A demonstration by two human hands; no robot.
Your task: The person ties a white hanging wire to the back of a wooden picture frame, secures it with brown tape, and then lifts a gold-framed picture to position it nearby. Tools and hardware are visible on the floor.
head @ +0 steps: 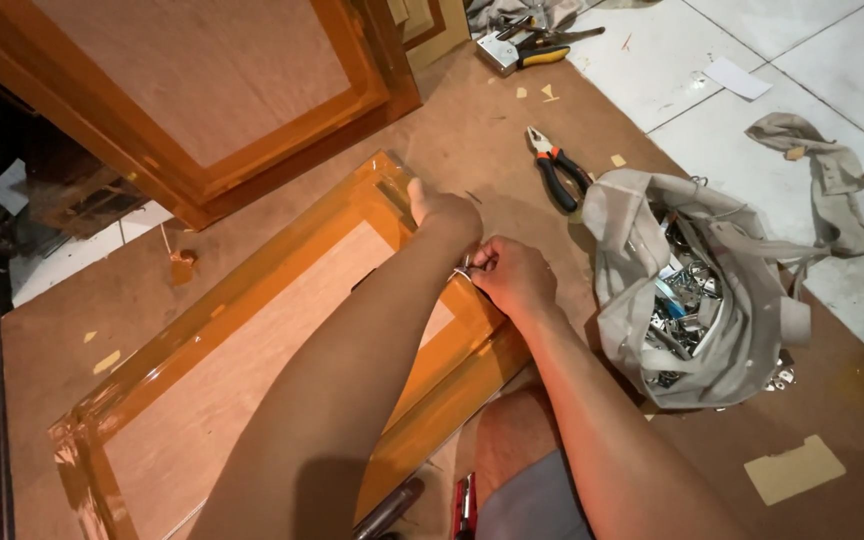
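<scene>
The right hand [514, 277] has its fingers [482, 262] pinched on a small metal fitting [464, 272] at the edge of the orange cabinet door [252, 350]. The left hand [444, 212] lies just beyond, fingers pressed flat on the door's frame, grasping nothing. Right of both hands sit pliers [558, 170] and a grey bag of metal hardware [697, 290] on the brown board [472, 130].

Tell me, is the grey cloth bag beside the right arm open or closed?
Open. The grey cloth bag lies slumped on the brown board, its mouth spread wide, so the shiny metal fittings inside show.
</scene>
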